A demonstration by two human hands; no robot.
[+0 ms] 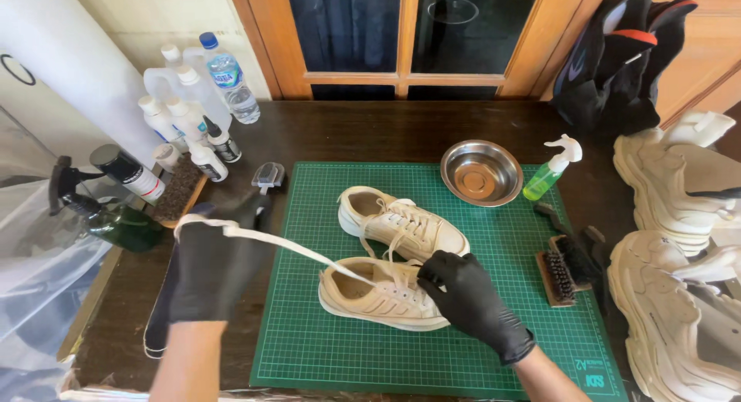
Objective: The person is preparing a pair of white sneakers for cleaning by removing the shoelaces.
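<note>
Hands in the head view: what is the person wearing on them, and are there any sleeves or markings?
Both the left hand and the right hand wear plain black, thin, close-fitting disposable-type gloves ending at the wrist. No markings or logos show on them. The forearms are bare below the glove cuffs: no sleeves, watch or jewellery in view.

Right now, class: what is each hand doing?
Left hand: closed, holding the white shoelace.
Right hand: closed on the near cream sneaker.
</note>
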